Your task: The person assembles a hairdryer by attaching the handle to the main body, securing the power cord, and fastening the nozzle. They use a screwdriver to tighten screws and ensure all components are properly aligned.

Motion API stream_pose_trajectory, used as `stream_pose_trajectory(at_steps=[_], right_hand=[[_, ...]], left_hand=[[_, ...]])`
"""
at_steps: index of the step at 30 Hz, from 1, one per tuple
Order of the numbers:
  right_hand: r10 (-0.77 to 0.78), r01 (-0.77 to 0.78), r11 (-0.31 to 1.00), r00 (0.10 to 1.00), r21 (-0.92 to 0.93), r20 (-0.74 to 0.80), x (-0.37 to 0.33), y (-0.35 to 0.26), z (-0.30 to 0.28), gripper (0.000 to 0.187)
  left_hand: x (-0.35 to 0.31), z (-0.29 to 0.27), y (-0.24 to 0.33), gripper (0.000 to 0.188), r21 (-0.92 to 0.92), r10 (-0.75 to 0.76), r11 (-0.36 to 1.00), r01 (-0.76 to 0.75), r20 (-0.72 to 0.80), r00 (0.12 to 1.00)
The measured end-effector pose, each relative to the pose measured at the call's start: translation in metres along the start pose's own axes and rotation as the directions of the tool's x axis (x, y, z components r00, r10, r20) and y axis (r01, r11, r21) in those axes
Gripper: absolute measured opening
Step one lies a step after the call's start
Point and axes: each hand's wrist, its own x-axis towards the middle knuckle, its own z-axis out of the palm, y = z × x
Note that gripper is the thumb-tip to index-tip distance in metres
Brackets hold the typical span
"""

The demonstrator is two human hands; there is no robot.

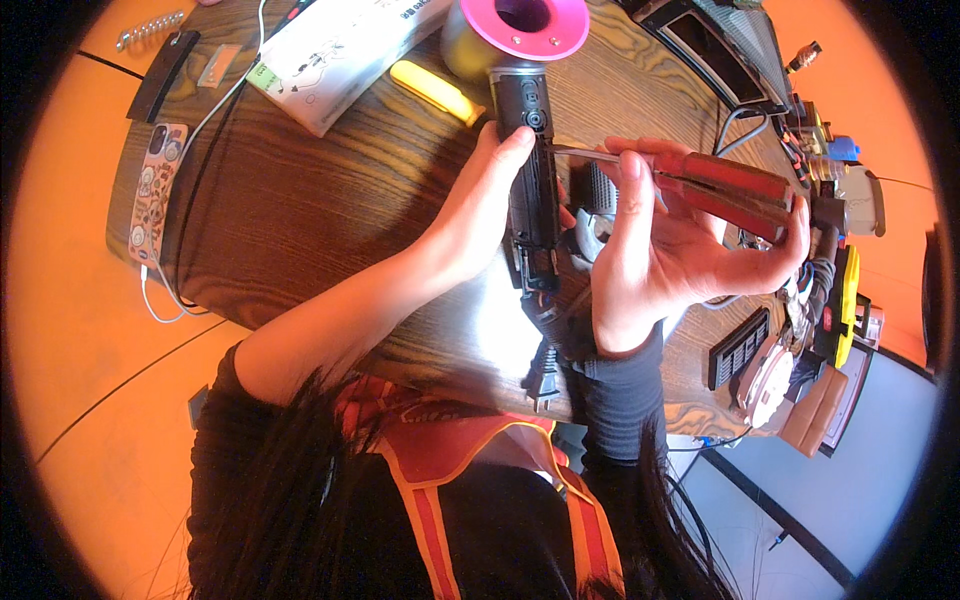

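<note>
My left hand (pixel 475 210) is wrapped round the black handle of a hair dryer (pixel 532 190), its thumb pressed along the front near the buttons. The dryer's round pink head (pixel 530 22) points away from me, and the lower handle looks opened, with dark inner parts showing. In my right hand (pixel 665 235) lies a pair of red-handled pliers (pixel 735 185), held sideways. Their thin metal tip reaches the right side of the dryer's handle; whether it grips anything there is too small to tell. A dark cord with a two-pin plug (pixel 543 380) hangs below the handle.
A yellow-handled tool (pixel 435 92) lies just left of the dryer. Further left are a white printed box (pixel 340 60) and a phone in a patterned case (pixel 158 190) with a cable. Tools, cables and a black vented part (pixel 738 347) crowd the wooden table's (pixel 300 210) right side.
</note>
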Motion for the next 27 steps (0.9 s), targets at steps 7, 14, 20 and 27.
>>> stream_pose_trajectory(at_steps=[7,14,20,27], right_hand=[[0.082,-0.082,0.994,0.997,0.075,0.009,0.0,0.005,0.0,0.08],[0.155,-0.135,0.971,0.984,0.198,-0.09,0.034,-0.019,-0.029,0.083],[0.241,-0.235,0.969,0.966,0.078,-0.09,0.025,-0.057,-0.131,0.087],[0.411,-0.346,0.668,0.91,-0.658,-0.062,-0.047,-0.021,-0.2,0.057]], left_hand=[[0.001,-0.002,-0.004,0.031,0.123,0.074,0.99,-0.075,0.015,0.997],[0.003,-0.006,0.0,0.03,0.165,0.071,0.982,-0.087,0.102,0.992],[0.008,-0.012,0.001,0.025,0.245,0.123,0.953,-0.178,0.224,0.967],[0.014,-0.016,0.003,0.026,0.229,0.121,0.957,-0.18,0.25,0.961]])
